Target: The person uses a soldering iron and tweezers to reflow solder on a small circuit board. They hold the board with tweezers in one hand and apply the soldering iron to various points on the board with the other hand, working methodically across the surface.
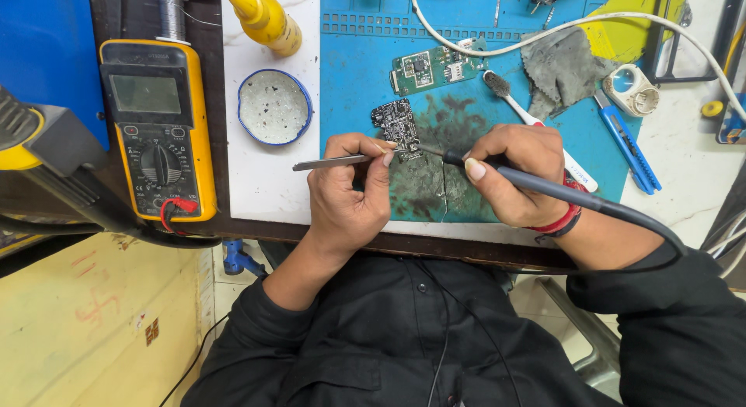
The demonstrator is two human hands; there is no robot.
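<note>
The left hand (346, 193) pinches metal tweezers (342, 161) in closed fingers; the right hand (517, 174) grips a soldering iron (544, 188) like a pen. Both tips meet between the hands at the near end of the small black circuit board (396, 121). The board's long axis runs away from the person on the blue mat (357, 73), slightly nearer the left hand.

- An electronics repair workshop.
- A yellow multimeter (158, 127) lies at the bench's left edge.
- Bare circuit boards (435, 65) rest on a stained blue work mat (365, 73).
</note>
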